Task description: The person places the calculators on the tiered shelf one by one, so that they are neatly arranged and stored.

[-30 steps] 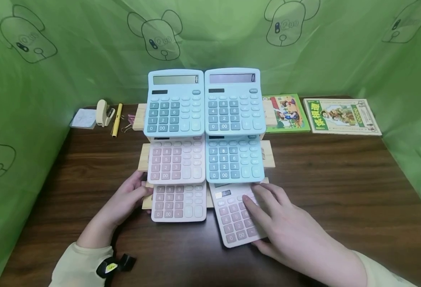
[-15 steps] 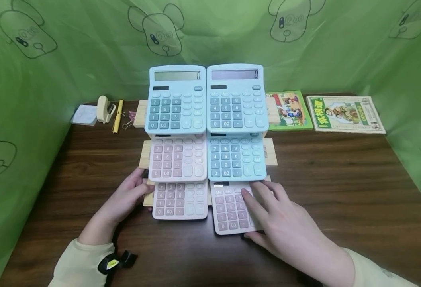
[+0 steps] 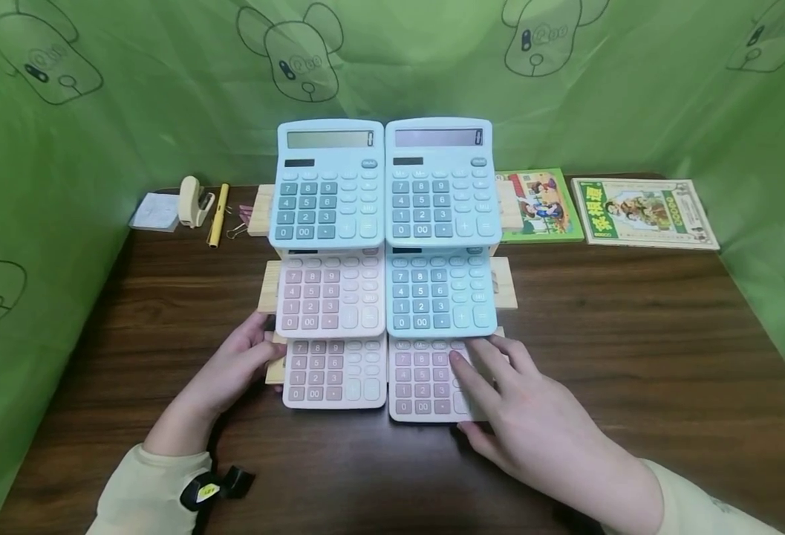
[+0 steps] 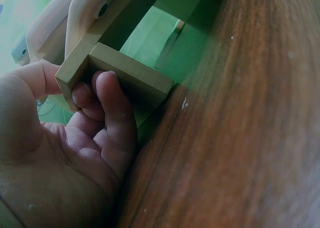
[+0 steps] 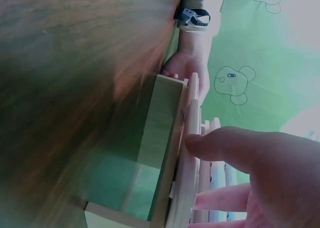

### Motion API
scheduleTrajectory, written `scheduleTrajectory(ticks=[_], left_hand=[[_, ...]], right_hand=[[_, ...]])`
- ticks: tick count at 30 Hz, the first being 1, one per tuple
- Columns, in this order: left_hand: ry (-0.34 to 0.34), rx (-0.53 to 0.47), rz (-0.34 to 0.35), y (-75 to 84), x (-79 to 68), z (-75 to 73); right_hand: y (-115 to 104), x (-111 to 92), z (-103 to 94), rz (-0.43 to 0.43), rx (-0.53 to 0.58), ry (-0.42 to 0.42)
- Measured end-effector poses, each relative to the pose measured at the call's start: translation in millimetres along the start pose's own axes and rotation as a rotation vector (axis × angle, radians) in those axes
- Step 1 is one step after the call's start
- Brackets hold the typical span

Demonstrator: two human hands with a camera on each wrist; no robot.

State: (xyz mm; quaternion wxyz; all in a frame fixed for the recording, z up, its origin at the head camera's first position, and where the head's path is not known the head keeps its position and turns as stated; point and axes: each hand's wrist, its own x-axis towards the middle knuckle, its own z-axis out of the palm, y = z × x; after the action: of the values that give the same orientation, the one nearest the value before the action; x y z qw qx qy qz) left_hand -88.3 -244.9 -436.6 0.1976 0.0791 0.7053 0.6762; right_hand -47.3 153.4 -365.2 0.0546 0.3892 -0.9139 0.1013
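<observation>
A tiered wooden rack [image 3: 268, 286] carries calculators in two columns, three levels high. My left hand [image 3: 232, 364] grips the rack's lowest left end; in the left wrist view the thumb and curled fingers hold the wooden board [image 4: 132, 71]. At the lower right lies a pink calculator [image 3: 422, 383], straight beside another pink calculator [image 3: 334, 371]. My right hand [image 3: 532, 416] holds the lower right one, fingers over its right side and thumb at its front edge. Its top is hidden under the blue calculator [image 3: 440, 297] above. The right wrist view shows the thumb [image 5: 210, 143] against the calculator's edge.
Two blue calculators [image 3: 328, 186] fill the top level, and a pink calculator [image 3: 330, 293] sits at middle left. Behind on the left lie a paper pad [image 3: 156, 212], a cream stapler [image 3: 194, 202], a yellow pen [image 3: 217, 215] and clips. Two booklets [image 3: 646, 213] lie behind right.
The lower right pink calculator has turned from tilted to straight and slid back and left, in line with its neighbour. My right hand moved slightly with it; the left hand stays at the rack.
</observation>
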Motion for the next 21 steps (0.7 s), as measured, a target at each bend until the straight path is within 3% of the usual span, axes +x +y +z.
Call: scheduleTrajectory(ticks=[4,21], left_hand=[[-0.005,0.014,0.012,0.5,0.8,0.2],[0.003,0.022,-0.003,1.7,0.1,-0.9]], right_hand=[[1.0,0.2,2.1,0.002,0.002,0.014],[5.3,3.6,4.8,0.031,0.0,-0.067]])
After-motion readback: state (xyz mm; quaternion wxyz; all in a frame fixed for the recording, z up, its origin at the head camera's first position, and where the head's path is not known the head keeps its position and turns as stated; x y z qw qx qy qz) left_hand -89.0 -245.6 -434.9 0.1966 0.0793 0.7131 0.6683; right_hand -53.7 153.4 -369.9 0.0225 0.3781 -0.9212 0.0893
